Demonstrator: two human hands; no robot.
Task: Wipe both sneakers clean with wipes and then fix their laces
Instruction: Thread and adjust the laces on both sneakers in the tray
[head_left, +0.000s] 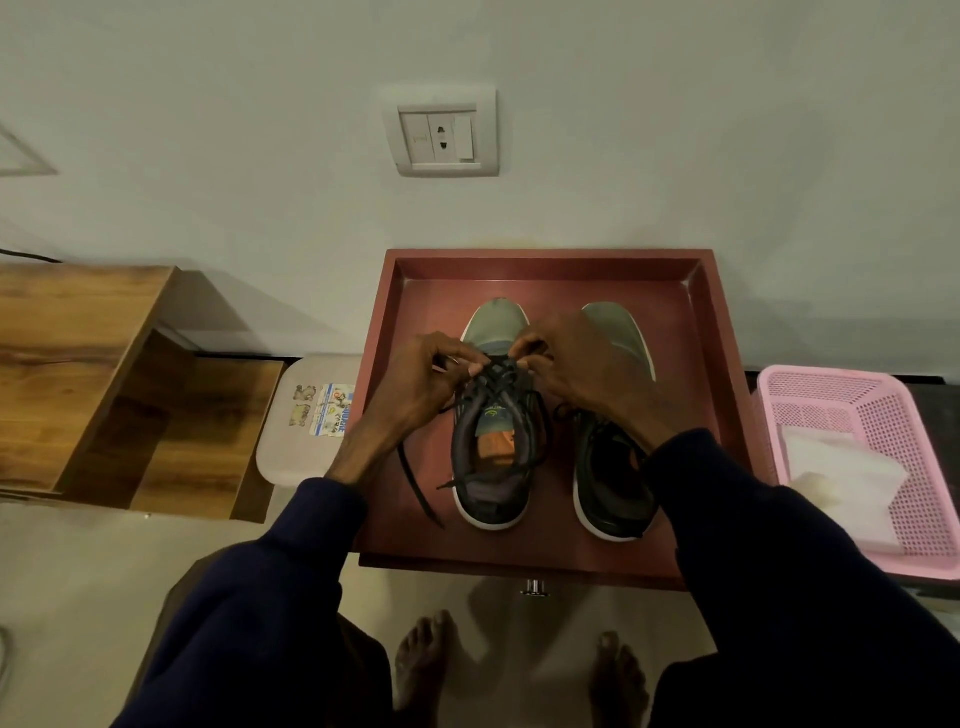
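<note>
Two grey-green sneakers with white soles stand side by side in a dark red tray (545, 265), toes pointing to the wall. Over the left sneaker (491, 462), my left hand (415, 384) pinches its dark lace (498, 376) from the left side. My right hand (582, 364) pinches the same lace from the right, near the lowest eyelets. A loose lace end (418, 486) trails onto the tray floor at the left. The right sneaker (615, 483) is partly covered by my right wrist and sleeve.
A pink mesh basket (893, 405) with white wipes (841, 467) sits right of the tray. A beige lidded box (291, 431) with a sticker sits to the left, beside a wooden shelf unit (104, 384). A wall socket (441, 132) is above. My bare feet (423, 660) are below.
</note>
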